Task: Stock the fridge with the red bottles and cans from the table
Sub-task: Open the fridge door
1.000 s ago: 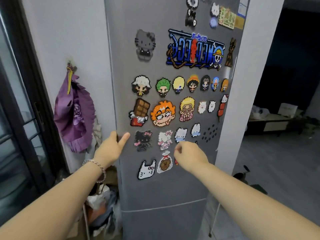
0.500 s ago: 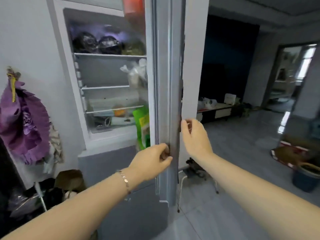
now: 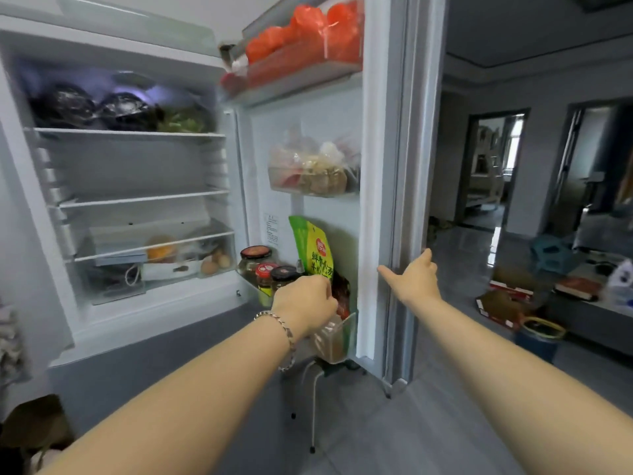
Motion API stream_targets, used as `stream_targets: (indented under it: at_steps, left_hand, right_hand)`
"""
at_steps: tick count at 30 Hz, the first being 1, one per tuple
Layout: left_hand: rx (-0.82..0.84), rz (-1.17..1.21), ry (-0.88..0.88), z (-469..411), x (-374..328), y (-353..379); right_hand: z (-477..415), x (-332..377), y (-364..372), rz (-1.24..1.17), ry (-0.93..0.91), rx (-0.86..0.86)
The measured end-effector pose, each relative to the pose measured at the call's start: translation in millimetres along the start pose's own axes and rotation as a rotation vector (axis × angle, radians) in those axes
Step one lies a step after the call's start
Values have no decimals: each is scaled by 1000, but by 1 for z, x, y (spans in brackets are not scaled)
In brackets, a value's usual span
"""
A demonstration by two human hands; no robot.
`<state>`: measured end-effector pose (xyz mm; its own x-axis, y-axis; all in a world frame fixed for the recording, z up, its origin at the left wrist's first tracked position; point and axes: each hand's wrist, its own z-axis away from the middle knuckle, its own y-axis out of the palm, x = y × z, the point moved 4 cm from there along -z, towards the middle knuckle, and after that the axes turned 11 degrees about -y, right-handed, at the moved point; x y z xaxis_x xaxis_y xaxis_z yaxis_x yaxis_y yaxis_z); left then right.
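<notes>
White fridge door: right hand apparently touching edge.

1. L arm: bare forearm, comes in from abt 7 o'clock of the frame. Smooth, w/ soft shadow along its underside.
2. L hand: bare, back of hand showing, knuckles rounded.
3. silver-coloured metal chain bracelet: on L wrist. Chunky linked segments, shiny. Sits loose, and its lowest loop sags at abt 6 o'clock of the wrist, w/ a gap btwn chain & arm there.
4. R arm: bare forearm, comes in from abt 4 o'clock. Looks much broader near the frame edge.
5. R hand: bare, back of hand & thumb showing. Nails too small to tell.
</notes>
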<state>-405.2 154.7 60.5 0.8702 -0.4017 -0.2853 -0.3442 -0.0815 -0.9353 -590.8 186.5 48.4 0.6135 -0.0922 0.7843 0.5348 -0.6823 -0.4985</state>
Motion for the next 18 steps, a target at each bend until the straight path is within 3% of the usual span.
stream_targets:
  at_steps: [4,11,18]
  left_hand:
    - [-7,-25,-68,-40,-27,17]
    - [5,-24,-182,-107,-73,42]
    - [14,-62,-224,-144,-102,60]
  right_hand:
    - [-59,-34,-9,36,27,-3]
    - [-158,-92,-26,-6,5,136]
    - [-205,-117,-24,-51,-18,190]
